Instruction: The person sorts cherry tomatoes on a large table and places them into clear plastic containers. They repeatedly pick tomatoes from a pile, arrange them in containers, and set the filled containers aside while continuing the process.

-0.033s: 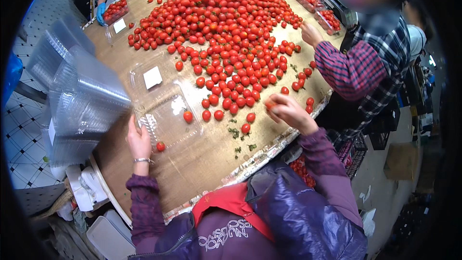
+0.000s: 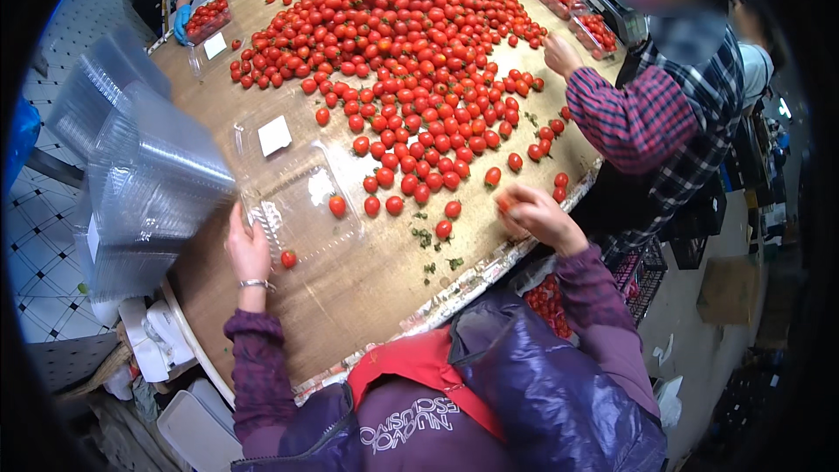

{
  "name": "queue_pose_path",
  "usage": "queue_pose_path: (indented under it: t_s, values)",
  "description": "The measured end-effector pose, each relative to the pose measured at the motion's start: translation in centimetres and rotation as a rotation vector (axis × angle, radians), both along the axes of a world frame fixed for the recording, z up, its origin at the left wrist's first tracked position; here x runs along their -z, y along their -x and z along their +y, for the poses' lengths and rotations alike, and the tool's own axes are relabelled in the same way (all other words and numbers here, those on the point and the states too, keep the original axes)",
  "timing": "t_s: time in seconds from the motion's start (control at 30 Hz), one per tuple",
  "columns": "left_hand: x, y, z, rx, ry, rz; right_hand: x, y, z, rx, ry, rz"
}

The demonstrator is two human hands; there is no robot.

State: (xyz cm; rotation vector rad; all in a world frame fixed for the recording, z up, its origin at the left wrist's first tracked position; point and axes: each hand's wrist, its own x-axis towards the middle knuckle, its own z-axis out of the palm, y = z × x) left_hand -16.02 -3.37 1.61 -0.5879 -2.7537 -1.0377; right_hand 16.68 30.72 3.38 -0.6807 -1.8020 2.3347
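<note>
My left hand (image 2: 250,249) grips the left edge of an opened clear plastic clamshell container (image 2: 308,225), thumb on the inner side and fingers outside. One cherry tomato (image 2: 337,205) lies within the container. Another tomato (image 2: 289,259) sits at its near-left corner, and I cannot tell whether inside or beside it. A white label (image 2: 274,135) is on the lid folded out beyond. My right hand (image 2: 546,220), a little above the table's near edge, pinches a blurred red cherry tomato (image 2: 505,202). Just past its fingers a single tomato (image 2: 493,177) rests on the table.
A large heap of cherry tomatoes (image 2: 411,35) covers the table's far middle. Stacked clear containers (image 2: 149,166) stand at left. Filled containers (image 2: 596,35) are at far right, near a co-worker's hand (image 2: 562,56). A blue-gloved hand (image 2: 182,24) holds another container (image 2: 208,17). Green stems (image 2: 424,236) are scattered near me.
My right hand has drawn slightly right and toward me. A tomato now shows on the table where its fingers were; I cannot tell whether it was let go or uncovered.
</note>
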Motion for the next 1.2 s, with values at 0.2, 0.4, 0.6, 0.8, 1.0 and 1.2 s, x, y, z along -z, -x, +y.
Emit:
queue_pose_path:
  t_s: [0.2, 0.4, 0.6, 0.8, 1.0, 1.2]
  values:
    - [-0.7, 4.9, -1.3, -0.085, 0.254, 0.006, 4.5, -18.9, -1.0, 0.086, 0.084, -0.383]
    - [-5.1, -1.9, 2.3, 0.225, -0.068, 0.266, 9.4, -27.2, 0.3, -0.025, -0.881, -0.928]
    - [-5.2, -11.5, 11.2, 0.643, 0.304, -0.16, -0.7, -6.4, 0.4, 0.22, -1.017, -0.187]
    - [-2.0, -9.9, 15.9, 0.481, 0.586, -0.124, 2.9, 4.6, 0.9, 0.069, -1.269, -0.314]
    - [1.7, -9.1, 16.8, 0.523, 0.319, -0.125, 4.0, 8.2, 0.6, 0.027, -1.156, -0.274]
    - [1.5, -9.6, 17.9, 0.654, 0.198, -0.251, 2.5, 9.4, -1.1, -0.078, -1.038, -0.268]
